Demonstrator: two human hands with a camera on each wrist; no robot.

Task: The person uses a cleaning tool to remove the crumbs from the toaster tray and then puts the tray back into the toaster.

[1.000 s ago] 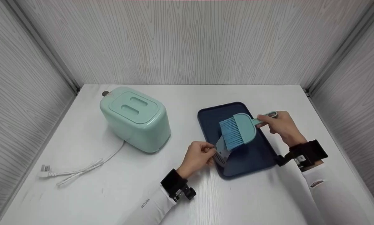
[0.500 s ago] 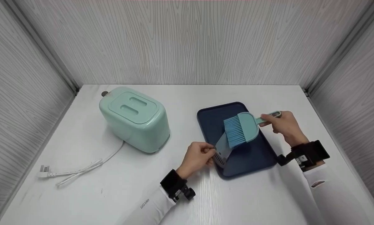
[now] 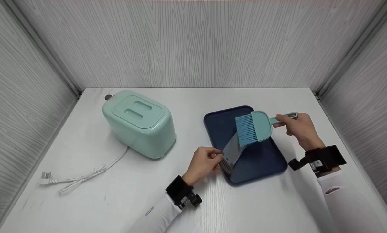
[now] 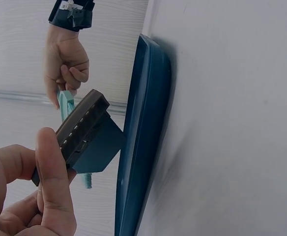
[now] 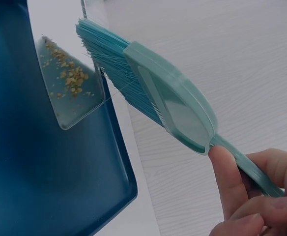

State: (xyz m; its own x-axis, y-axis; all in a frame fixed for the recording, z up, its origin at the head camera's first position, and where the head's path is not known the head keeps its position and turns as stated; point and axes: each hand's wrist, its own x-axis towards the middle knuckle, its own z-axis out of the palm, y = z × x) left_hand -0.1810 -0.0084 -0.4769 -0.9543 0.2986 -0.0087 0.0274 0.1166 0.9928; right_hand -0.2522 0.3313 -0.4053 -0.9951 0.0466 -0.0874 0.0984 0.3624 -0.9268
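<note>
In the head view my left hand point(image 3: 206, 161) pinches the dark slotted end of a flat metal crumb tray point(image 3: 232, 149). The crumb tray slants over a navy blue tray point(image 3: 261, 170) lying on the table. My right hand point(image 3: 305, 131) grips the handle of a mint green cleaning brush point(image 3: 262, 126), its blue bristles point(image 3: 246, 130) overlapping the crumb tray's far end. Seen from the right wrist, yellowish crumbs point(image 5: 74, 79) lie on the crumb tray, and the bristles stand beside it. From the left wrist, thumb and fingers hold the crumb tray's dark edge point(image 4: 82, 130), its far corner reaching the blue tray's rim.
A mint green toaster point(image 3: 140, 124) stands on the left of the white table point(image 3: 115, 207). Its white cord point(image 3: 96, 171) lies bundled in front, ending in a plug point(image 3: 46, 177). Wood-grain panels point(image 3: 193, 45) enclose the back and sides.
My right hand and the brush have moved to the right and slightly away from me, uncovering more of the crumb tray. The left hand has stayed in place, still pinching it.
</note>
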